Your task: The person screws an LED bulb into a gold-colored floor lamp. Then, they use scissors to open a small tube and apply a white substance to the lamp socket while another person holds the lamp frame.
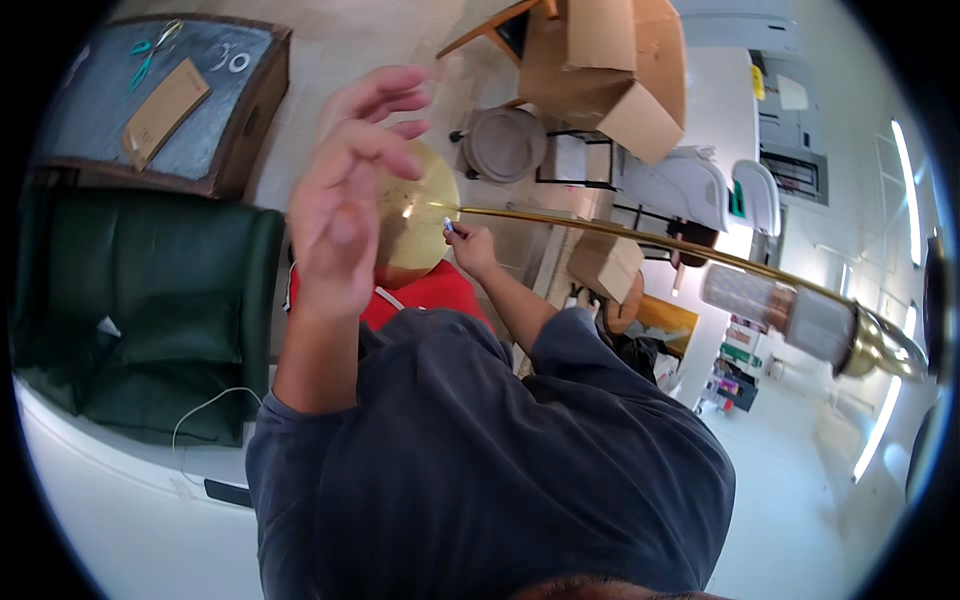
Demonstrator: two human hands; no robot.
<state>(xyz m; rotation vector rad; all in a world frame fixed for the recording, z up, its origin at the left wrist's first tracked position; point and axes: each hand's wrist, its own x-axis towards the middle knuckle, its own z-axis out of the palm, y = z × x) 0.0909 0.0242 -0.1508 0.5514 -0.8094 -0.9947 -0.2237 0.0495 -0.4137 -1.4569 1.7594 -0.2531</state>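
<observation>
A brass floor lamp crosses in front of me, its round golden base near my lap and its thin pole running to the right. At the pole's far end are a clear, ribbed tubular part and a curved brass fitting. My left hand is raised over the left side of the base, smeared by motion, fingers apart and loosely bent, with nothing seen in it. Beside the base's right edge, my right hand pinches a small whitish object whose kind I cannot make out.
A dark green armchair stands at left. Behind it, a grey-topped table holds scissors, flat cardboard and white rings. A round grey stool, an open cardboard box and white chairs stand beyond the lamp.
</observation>
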